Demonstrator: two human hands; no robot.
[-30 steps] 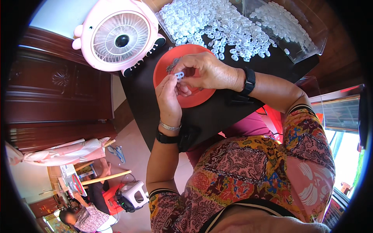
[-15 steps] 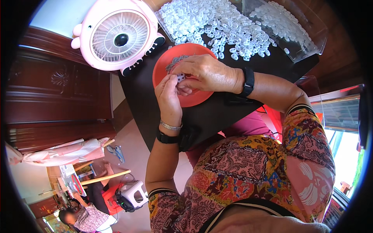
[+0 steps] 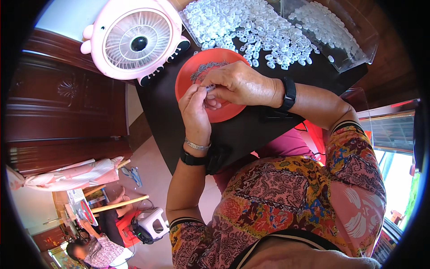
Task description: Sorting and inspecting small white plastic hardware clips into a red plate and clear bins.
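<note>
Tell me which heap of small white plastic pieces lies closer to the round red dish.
The loose heap of white pieces spread beside the pink fan; its edge nearly meets the red dish. The other heap sits inside a clear tray, farther right.

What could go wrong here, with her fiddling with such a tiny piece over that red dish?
The small white piece, pinched between the left hand and right hand, could slip; over the red dish it would likely land there, but it might bounce onto the dark table. The heap of white pieces lies close, so a sweep of the right arm might scatter some.
</note>
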